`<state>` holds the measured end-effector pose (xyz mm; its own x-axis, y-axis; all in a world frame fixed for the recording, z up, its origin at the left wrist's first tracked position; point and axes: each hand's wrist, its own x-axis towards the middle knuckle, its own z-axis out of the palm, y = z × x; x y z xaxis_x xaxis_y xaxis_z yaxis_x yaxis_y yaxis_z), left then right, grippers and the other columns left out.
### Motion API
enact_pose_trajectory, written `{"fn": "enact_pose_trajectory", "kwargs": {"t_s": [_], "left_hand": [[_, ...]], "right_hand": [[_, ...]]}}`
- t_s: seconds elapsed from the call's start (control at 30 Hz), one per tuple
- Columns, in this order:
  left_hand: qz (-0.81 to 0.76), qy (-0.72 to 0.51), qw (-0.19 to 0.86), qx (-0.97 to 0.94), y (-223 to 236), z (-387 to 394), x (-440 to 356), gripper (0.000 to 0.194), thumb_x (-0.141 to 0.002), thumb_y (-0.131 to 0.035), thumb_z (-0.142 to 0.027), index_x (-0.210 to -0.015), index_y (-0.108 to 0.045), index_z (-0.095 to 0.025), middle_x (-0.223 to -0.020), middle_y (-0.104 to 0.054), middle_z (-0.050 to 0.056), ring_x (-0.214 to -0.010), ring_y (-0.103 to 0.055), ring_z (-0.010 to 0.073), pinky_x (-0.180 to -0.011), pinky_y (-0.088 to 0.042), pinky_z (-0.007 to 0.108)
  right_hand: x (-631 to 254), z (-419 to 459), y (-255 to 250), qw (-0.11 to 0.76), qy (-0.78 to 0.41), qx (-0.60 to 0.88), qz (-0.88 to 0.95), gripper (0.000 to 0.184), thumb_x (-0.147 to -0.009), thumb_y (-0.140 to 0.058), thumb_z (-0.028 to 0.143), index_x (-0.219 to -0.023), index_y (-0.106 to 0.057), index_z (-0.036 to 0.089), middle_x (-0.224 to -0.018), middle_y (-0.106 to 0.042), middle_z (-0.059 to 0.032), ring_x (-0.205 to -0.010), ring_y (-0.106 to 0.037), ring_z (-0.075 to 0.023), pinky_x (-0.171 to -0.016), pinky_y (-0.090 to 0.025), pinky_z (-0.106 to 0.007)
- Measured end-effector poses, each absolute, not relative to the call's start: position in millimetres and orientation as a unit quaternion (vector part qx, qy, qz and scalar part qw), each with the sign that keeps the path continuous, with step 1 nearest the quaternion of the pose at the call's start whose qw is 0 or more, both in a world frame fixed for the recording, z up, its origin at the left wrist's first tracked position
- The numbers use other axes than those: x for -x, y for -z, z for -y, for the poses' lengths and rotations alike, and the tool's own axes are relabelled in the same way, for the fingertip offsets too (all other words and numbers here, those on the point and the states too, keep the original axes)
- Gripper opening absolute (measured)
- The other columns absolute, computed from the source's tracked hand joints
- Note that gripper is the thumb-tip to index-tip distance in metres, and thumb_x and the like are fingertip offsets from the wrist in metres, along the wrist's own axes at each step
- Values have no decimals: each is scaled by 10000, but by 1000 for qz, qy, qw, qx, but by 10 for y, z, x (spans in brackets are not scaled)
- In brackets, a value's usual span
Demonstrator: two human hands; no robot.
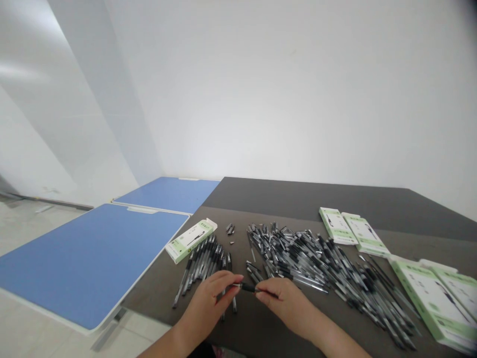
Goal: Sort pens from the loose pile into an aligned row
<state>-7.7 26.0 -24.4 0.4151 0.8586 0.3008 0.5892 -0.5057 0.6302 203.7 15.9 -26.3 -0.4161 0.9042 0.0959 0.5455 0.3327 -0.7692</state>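
Near the table's front edge, a pen (248, 287) with a dark grip spans the space between my two hands. My left hand (208, 298) pinches its left end, where a small pale part shows at the fingertips. My right hand (283, 303) is closed round the other end, and its fingers hide part of the barrel. Beyond my left hand lies a row of pens (203, 261), side by side. To the right spreads a big loose pile of black and clear pen parts (309, 258). A few small pieces (230, 229) lie behind, between the two groups.
A green and white pen box (192, 239) lies at the dark table's (261, 199) left edge. More such boxes lie at the right, two farther back (337, 226) and others nearer (436, 298). Blue-topped tables (93, 258) adjoin on the left; a white wall (279, 99) stands behind.
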Motion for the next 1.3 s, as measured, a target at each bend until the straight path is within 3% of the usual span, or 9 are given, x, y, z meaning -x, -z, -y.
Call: {"fn": "enact_pose_trajectory", "kwargs": {"t_s": [0.13, 0.27, 0.47, 0.67, 0.83, 0.97, 1.3], "left_hand": [[-464, -317, 156, -812, 299, -135, 194, 337, -853, -481, -276, -1182, -557, -277, -1143, -632, 52, -1043, -587, 183, -916, -471, 298], [-510, -337, 73, -788, 363, -125, 490, 388, -875, -424, -287, -1258, -479, -266, -1219, -586, 58, -1116, -544, 198, -972, -436, 340], [-540, -235, 8, -808, 578, -96, 816, 515, -828, -495, -375, -1329, -396, -304, -1428, -359, 78, -1283, -347, 303, -1026, -318, 524], [-565, -167, -13, -808, 738, 33, 594, 721, -657, -682, -416, -1317, -394, -376, -1490, -220, 65, -1325, -200, 393, -997, -254, 614], [-592, -162, -7, -789, 749, -17, 457, 529, -743, -595, -398, -1258, -478, -374, -1448, -325, 62, -1306, -265, 361, -993, -252, 604], [-604, -167, -13, -779, 752, -98, 463, 466, -782, -548, -371, -1245, -498, -360, -1412, -384, 67, -1292, -301, 336, -997, -279, 566], [-595, -171, -29, -785, 716, -411, 636, 386, -807, -502, -333, -1189, -561, -322, -1333, -467, 90, -1237, -374, 337, -979, -335, 529]], "right_hand": [[-2037, -149, 254, 266, -349, 474, 763, 230, -844, -463, 277, -740, -659, 213, -698, -644, 2, -696, -582, -164, -626, -368, -245], [-2040, -137, 317, 301, -353, 504, 729, 268, -856, -424, 292, -957, -660, 213, -932, -685, -47, -882, -603, -203, -768, -417, -291], [-1789, -58, 514, 253, -270, 612, 699, 455, -846, -353, 169, -1284, -456, 104, -1164, -611, -146, -1037, -582, -229, -865, -424, -333], [-1365, -34, 521, 140, -127, 638, 747, 482, -839, -371, 116, -1311, -409, 28, -1159, -600, -208, -984, -616, -248, -789, -466, -306], [-1186, -114, 438, 130, -72, 593, 792, 412, -809, -418, 104, -1208, -515, 74, -1120, -603, -191, -933, -610, -254, -706, -495, -319], [-1121, -212, 448, 134, -51, 550, 823, 349, -788, -425, 70, -1098, -581, 103, -1094, -586, -170, -974, -547, -257, -763, -476, -332], [-868, -465, 496, 150, -97, 553, 814, 304, -824, -389, 70, -1080, -541, 131, -1047, -551, -128, -967, -526, -226, -801, -436, -312]]}}
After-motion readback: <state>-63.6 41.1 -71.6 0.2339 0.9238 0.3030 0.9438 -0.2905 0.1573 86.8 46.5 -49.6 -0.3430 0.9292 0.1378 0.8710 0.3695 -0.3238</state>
